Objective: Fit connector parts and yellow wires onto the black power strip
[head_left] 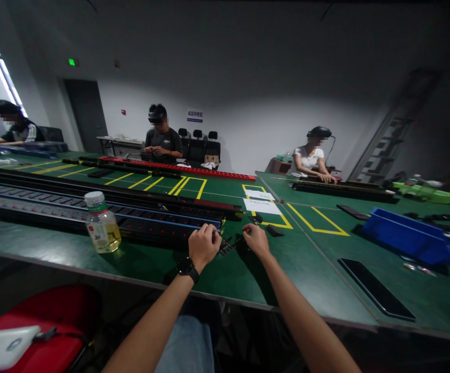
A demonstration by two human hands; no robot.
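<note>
My left hand [204,243], with a dark watch [186,268] on the wrist, is at the right end of a long black rail [163,230] with blue strips and red dots. Its fingers are curled together, and what they grip is hidden. Just to the right, my right hand [256,239] is closed in a pinch low over the table, and I cannot make out what it holds. A small dark slotted part [226,247] shows between the hands. Beyond them lie a small black connector piece [256,219] and a dark flat piece [275,230].
A drink bottle [103,223] stands before the rail on the green table [295,274]. Paper labels [262,206], a phone [376,288] and a blue bin [409,235] lie rightward. Across the table are a red rail [209,170] and several people, one a co-worker [163,140].
</note>
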